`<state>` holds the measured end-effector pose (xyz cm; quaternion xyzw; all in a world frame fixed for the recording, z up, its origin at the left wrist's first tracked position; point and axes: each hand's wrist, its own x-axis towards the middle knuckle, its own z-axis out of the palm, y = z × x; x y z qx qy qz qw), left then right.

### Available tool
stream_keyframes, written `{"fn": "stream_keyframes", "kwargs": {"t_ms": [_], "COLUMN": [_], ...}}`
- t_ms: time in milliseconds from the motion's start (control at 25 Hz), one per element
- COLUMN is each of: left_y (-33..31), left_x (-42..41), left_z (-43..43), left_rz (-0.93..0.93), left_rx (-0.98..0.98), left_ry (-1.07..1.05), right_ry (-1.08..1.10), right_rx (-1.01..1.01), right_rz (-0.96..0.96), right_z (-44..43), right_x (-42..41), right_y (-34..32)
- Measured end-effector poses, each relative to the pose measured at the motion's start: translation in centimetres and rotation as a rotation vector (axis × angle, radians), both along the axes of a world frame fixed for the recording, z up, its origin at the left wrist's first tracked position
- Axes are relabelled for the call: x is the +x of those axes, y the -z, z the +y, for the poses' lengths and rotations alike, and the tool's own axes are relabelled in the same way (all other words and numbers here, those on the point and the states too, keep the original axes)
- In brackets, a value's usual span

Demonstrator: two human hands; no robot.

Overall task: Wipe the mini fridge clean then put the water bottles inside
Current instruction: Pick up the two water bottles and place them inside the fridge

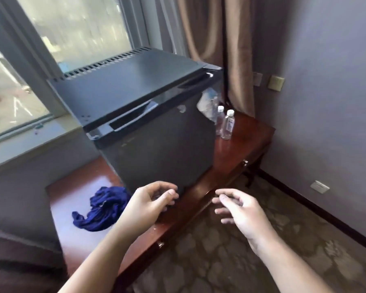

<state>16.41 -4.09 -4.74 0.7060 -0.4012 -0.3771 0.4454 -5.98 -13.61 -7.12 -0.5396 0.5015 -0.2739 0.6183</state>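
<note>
A black mini fridge (pixel 156 115) stands on a reddish wooden desk (pixel 249 136) with its door closed. To its right stand two clear water bottles (pixel 227 124) with white caps, close together. A crumpled blue cloth (pixel 103 208) lies on the desk left of the fridge's lower front corner. My left hand (pixel 154 200) hovers in front of the fridge's bottom edge, fingers curled and holding nothing. My right hand (pixel 239 210) floats beyond the desk's front edge over the carpet, fingers apart and empty.
A window and sill (pixel 30 132) run behind the fridge. Brown curtains (pixel 211 39) hang at the back right. A grey wall (pixel 325 81) with sockets closes the right side. Patterned carpet (pixel 230 250) lies below. The desk has drawer knobs (pixel 245 162) along its front.
</note>
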Motion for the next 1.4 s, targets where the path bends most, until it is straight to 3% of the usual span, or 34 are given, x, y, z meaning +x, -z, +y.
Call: {"fn": "stream_keyframes", "kwargs": {"t_ms": [280, 520, 800, 1000, 1240, 1400], "left_y": [1.4, 1.7, -0.5, 1.9, 5.6, 9.1], "left_x": [-6.4, -5.6, -5.8, -6.8, -6.4, -4.6], "left_z": [-9.7, -24.1, -37.6, -43.1, -53.0, -59.7], "left_rz": [0.117, 0.145, 0.129, 0.081, -0.263, -0.525], "left_rx": [0.022, -0.071, -0.140, -0.107, 0.104, 0.376], "left_ry": [0.068, 0.103, 0.004, -0.105, -0.324, -0.237], "right_ry": [0.089, 0.037, 0.005, -0.118, -0.364, -0.557], "right_rx": [-0.016, -0.027, -0.169, -0.180, -0.325, -0.408], "right_rz": [0.043, 0.170, 0.171, 0.167, 0.339, 0.314], "right_z": [-9.5, -19.9, -35.9, -44.0, -55.2, -59.3], "right_x": [-6.4, -5.0, -0.7, 2.2, 5.1, 6.4], "right_y": [0.4, 1.8, -3.5, 0.2, 6.9, 10.9]}}
